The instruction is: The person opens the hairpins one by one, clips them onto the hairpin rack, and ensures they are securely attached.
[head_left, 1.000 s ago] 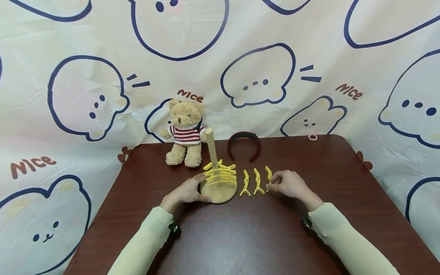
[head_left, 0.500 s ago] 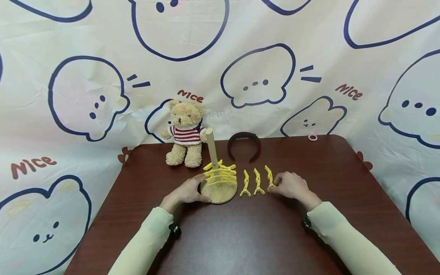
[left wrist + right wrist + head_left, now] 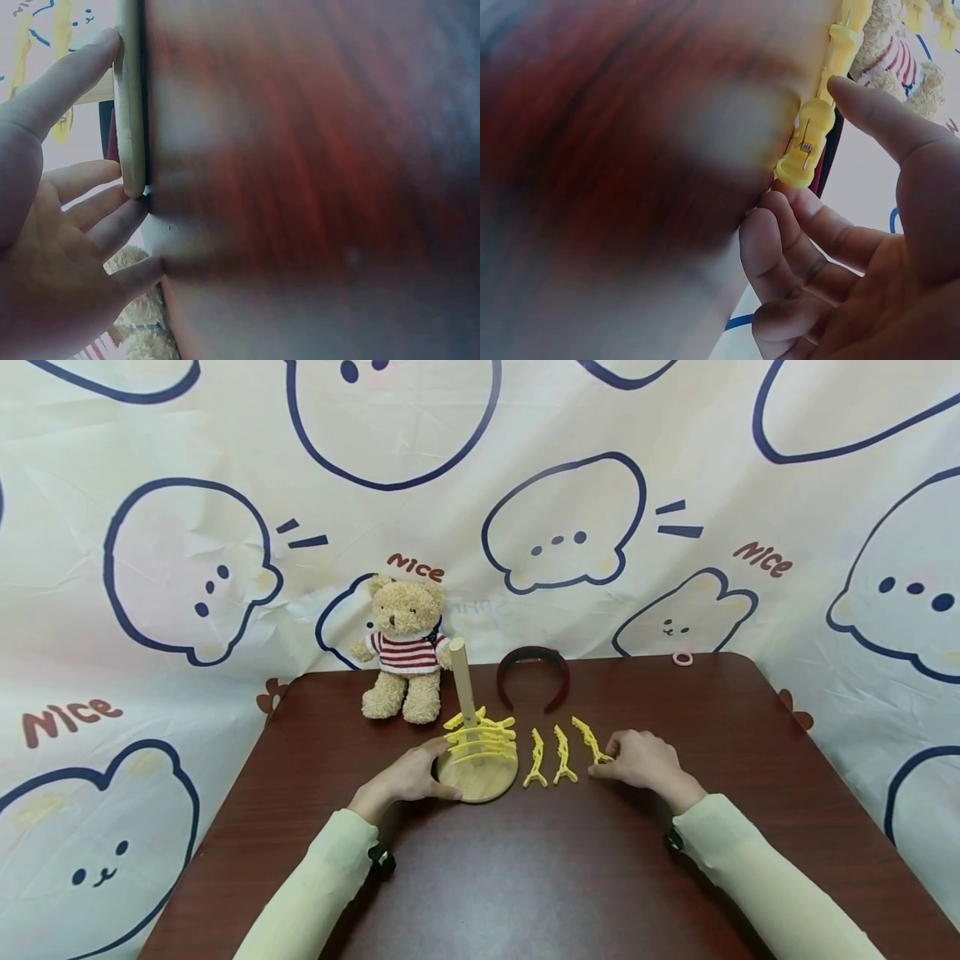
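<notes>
My left hand [image 3: 408, 776] holds the round base of a wooden stand [image 3: 480, 787], thumb at its near edge and fingers at its far side. In the left wrist view the thumb and fingertips meet the rim of the base [image 3: 132, 142]. Several yellow hair clips hang around the stand's upright post [image 3: 462, 685], low down. My right hand [image 3: 643, 758] pinches the forked end of a yellow alligator hair clip [image 3: 588, 735], which lies slanted on the table. Its spring shows between thumb and index finger in the right wrist view. Two similar clips [image 3: 536, 758] lie side by side to the left.
A teddy bear [image 3: 405, 652] in a striped shirt sits behind the stand, by the table's back edge. A dark red headband [image 3: 533, 657] rests beyond the loose clips. The brown table [image 3: 487, 877] backs onto a printed cloth [image 3: 420, 527].
The right hand has shifted slightly right, and the clip at its fingers has turned, its far end swinging left. The left hand and the stand have stayed in place.
</notes>
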Demonstrator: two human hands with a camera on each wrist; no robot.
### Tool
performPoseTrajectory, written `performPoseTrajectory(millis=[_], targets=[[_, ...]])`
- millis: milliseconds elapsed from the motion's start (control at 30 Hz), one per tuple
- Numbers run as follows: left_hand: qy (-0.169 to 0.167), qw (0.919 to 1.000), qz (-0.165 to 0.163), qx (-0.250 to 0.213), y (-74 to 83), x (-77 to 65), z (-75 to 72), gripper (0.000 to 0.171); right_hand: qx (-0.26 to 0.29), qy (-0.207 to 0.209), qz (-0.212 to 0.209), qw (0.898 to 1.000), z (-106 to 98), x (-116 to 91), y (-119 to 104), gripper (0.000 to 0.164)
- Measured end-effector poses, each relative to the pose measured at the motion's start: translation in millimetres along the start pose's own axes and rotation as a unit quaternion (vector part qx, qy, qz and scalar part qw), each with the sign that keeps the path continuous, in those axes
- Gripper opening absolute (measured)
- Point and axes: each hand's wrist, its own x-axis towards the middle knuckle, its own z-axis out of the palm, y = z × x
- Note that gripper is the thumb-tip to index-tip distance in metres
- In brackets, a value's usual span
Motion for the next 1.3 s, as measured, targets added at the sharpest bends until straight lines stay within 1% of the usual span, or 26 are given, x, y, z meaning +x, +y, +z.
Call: performPoseTrajectory(millis=[167,367,567,767,833,1100,1200,1300], targets=[[0.001,1.0000,0.003,0.005,0.4,0.0,-0.4,0.089,-0.017,0.002,0.002,1.000,-1.0,0.9,-2.7,0.047],[-0.001,1.0000,-0.001,0.005,0.5,-0.4,-0.6,0.089,-0.022,0.005,0.001,1.000,-1.6,2.4,-1.1,0.044],[-0.002,1.0000,-0.002,0.003,0.4,-1.1,-0.4,0.090,-0.009,0.010,0.001,1.000,-4.1,2.5,4.1,0.038],[-0.003,1.0000,0.001,0.002,-0.3,0.1,0.0,0.089,0.014,0.022,-0.001,1.000,-5.1,2.5,11.0,0.037],[-0.004,1.0000,-0.001,0.003,0.1,-0.4,-0.6,0.089,0.025,0.034,-0.003,0.999,-4.8,2.5,13.3,0.037],[-0.005,0.9999,-0.002,0.010,0.7,-1.3,-1.3,0.088,0.046,0.112,-0.049,0.991,-6.9,1.5,18.6,0.038],[-0.004,1.0000,-0.002,0.008,0.9,-0.8,-1.2,0.088,0.058,0.130,-0.059,0.988,-9.7,0.7,16.0,0.037],[-0.003,1.0000,0.000,0.008,0.9,-0.5,-0.7,0.087,0.071,0.137,-0.065,0.986,-13.7,-0.7,12.4,0.036]])
